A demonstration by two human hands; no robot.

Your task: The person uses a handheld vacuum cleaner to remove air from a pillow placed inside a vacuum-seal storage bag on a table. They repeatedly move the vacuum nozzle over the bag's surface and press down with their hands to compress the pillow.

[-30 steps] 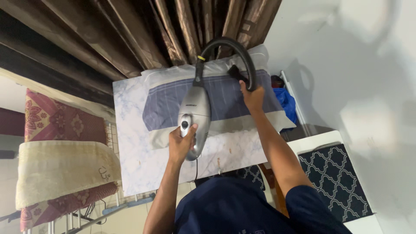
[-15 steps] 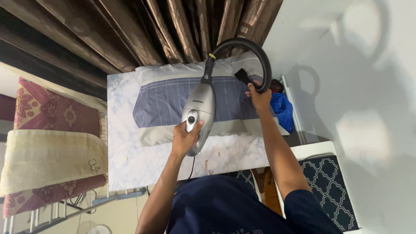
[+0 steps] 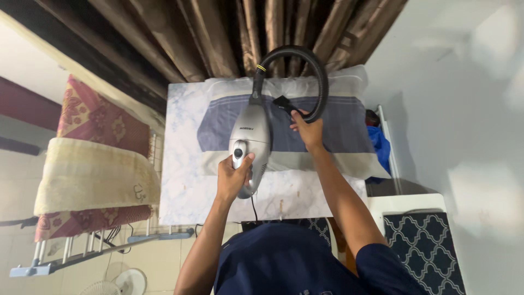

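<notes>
Handheld vacuum cleaner (image 3: 252, 143), grey and silver with a round button near its handle, sits over the middle of a marble-patterned table (image 3: 185, 186), just above a folded blue-and-white striped cloth (image 3: 333, 131) spread across the tabletop. The left hand (image 3: 233, 177) is wrapped around the vacuum's handle at its near end, fingers curled closed on the grip and the thumb lying up beside the button. A black hose (image 3: 316, 71) rises from the far end of the body, loops in a wide arc over the cloth and comes back down to a small black nozzle (image 3: 284, 102). The right hand (image 3: 308, 130) clasps the hose end just behind that nozzle, fingers closed about it, with the nozzle's mouth pointed at the blue band of the cloth; whether it touches the fabric cannot be told. A thin black cord (image 3: 252, 205) hangs from the vacuum's near end over the table's front edge.

Brown curtains (image 3: 245, 33) hang behind the table. To the left stands a drying rack (image 3: 82, 246) draped with a cream towel (image 3: 93, 175) and a red patterned fabric (image 3: 93, 117). A blue object (image 3: 379, 147) lies off the table's right edge, and a navy mat with a white lattice pattern (image 3: 420, 251) covers the floor at lower right. The person wears a dark blue shirt (image 3: 284, 262).
</notes>
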